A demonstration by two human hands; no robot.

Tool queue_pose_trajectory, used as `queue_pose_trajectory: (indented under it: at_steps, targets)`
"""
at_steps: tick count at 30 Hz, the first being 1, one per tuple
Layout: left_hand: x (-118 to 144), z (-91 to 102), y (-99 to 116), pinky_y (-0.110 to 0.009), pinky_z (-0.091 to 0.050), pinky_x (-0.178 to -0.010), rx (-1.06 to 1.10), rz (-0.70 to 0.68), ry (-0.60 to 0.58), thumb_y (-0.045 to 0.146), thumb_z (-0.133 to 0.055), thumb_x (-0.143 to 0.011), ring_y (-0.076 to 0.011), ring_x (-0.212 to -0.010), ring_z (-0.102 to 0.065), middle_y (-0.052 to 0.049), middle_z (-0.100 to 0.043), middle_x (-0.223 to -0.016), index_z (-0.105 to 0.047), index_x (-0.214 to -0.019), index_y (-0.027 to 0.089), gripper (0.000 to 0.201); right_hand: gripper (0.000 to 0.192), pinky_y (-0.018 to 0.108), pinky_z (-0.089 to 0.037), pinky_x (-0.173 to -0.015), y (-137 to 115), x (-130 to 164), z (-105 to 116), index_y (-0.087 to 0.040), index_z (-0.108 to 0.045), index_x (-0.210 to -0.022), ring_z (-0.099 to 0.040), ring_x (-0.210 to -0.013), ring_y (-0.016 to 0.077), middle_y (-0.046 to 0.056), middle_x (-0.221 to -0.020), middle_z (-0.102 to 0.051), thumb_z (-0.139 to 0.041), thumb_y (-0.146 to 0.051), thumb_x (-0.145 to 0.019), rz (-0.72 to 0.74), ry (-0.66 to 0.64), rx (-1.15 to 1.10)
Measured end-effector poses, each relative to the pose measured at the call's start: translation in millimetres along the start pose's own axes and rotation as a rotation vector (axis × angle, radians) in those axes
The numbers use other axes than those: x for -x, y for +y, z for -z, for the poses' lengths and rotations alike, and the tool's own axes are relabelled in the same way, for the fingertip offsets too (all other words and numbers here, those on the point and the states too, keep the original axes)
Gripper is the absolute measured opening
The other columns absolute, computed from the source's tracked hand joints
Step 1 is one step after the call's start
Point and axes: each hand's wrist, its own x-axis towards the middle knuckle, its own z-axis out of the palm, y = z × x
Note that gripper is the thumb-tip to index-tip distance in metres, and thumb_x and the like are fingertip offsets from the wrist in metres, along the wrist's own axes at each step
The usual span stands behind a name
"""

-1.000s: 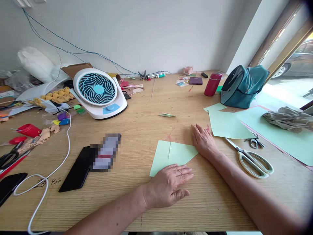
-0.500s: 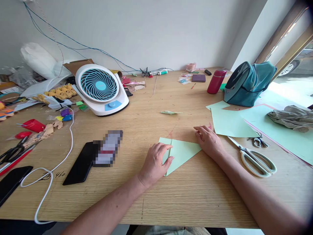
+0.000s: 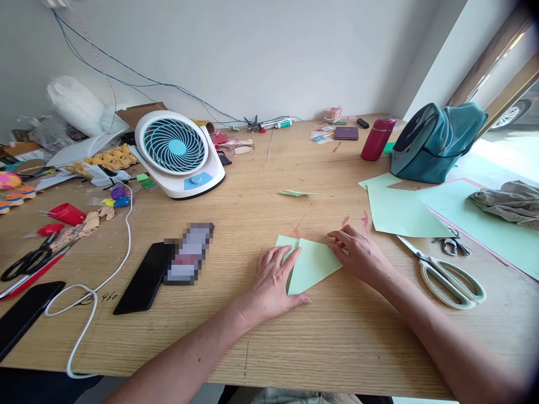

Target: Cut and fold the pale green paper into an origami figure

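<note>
A pale green sheet of folded paper [image 3: 315,262] lies on the table in front of me, with a crease line near its left side and a tapering right end. My left hand [image 3: 275,275] rests on its left part, thumb and fingers spread apart. At the right end, my right hand [image 3: 357,252] has its fingers pinched together on the paper's corner, which they hide. Just beyond is a small folded piece of green paper [image 3: 295,193]. A pair of scissors [image 3: 450,280] with pale handles lies right of my right forearm.
Green sheets [image 3: 404,210] lie at the right near keys [image 3: 452,246], a red flask [image 3: 377,139] and a teal bag [image 3: 438,143]. On the left are a fan [image 3: 177,151], a black phone [image 3: 141,278], another phone with a blurred screen [image 3: 189,253] and a white cable [image 3: 95,297].
My right hand has curled its fingers in on the paper's right corner. My left thumb has spread outward from the fingers, toward me. The view has shifted slightly.
</note>
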Motion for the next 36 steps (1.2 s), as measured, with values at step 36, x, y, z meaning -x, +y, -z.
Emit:
queue_pose_trajectory:
  at_steps: [36]
  targets:
    - [-17, 24.2, -31, -0.031, -0.053, -0.069, 0.408, 0.285, 0.564, 0.034, -0.060, -0.088, -0.0145, -0.074, -0.054, -0.001, -0.050, -0.085, -0.046, -0.102, 0.020, 0.024, 0.042, 0.026, -0.043, -0.053, -24, -3, 30, -0.021, -0.067, -0.079, -0.059, -0.061, 0.0159, 0.002, -0.073, -0.067, -0.083, -0.054, -0.059, -0.597, -0.046, -1.211]
